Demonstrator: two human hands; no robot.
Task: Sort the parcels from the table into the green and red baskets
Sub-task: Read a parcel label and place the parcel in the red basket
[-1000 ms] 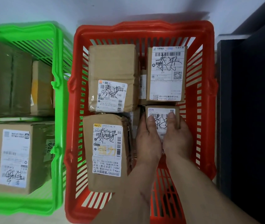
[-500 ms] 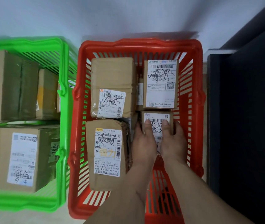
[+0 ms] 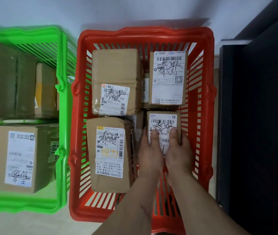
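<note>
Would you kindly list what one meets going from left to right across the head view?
green basket → red basket → parcel with the yellow-marked label → left hand → right hand → dark cabinet.

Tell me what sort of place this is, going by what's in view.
Probably a parcel sorting or pickup point, though little of the room shows. Cardboard parcels with barcoded shipping labels fill a red basket and a green basket side by side, and both hands hold a small labelled parcel inside the red one.
</note>
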